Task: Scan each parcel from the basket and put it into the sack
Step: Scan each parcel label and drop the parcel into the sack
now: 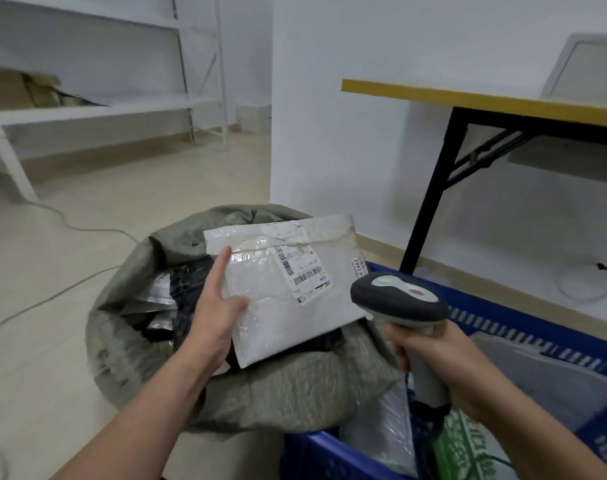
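My left hand (215, 315) holds the white bubble-mailer parcel (288, 292) by its left edge, label up, long side running left-right over the open olive woven sack (288, 388). The grey handheld scanner (399, 299) sits just right of it, gripped in my right hand (433, 358).

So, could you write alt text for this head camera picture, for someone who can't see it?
A person's left hand holds a white padded parcel over an open grey-green sack, while the right hand grips a grey barcode scanner beside it. A blue basket holding more parcels stands to the right.
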